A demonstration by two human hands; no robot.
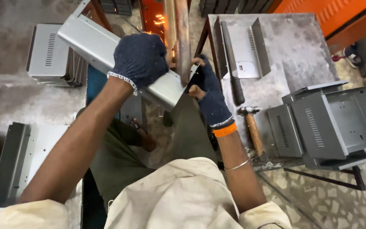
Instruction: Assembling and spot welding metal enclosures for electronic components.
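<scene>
— How many of each thing were in view?

— Two gloved hands, both the person's own. One long folded sheet-metal panel (106, 53) in their grip. On the grey desk (301, 55) at three o'clock: one hammer (253, 127) with a wooden handle, one long file (232, 63) with a dark handle, and one small bent bracket (246, 48) under the file. Two grey vented housings (327, 123) sat stacked at the desk's near right edge. At nine o'clock stood one pale vented box (49, 53), and at seven o'clock lay one open folded panel (20, 165) on the floor.

— Where was the held panel relative to the fingers?

— It ran from eleven o'clock down towards the centre. The left hand (140, 59) lay over its top face, fingers curled down and clamped on it. The right hand (208, 95) gripped the panel's lower end at its corner, fingers closed around the edge there.

— And that end?

— It touched a vertical rusty bar (182, 38) at twelve o'clock, with orange sparks (159, 21) just beside it.
</scene>
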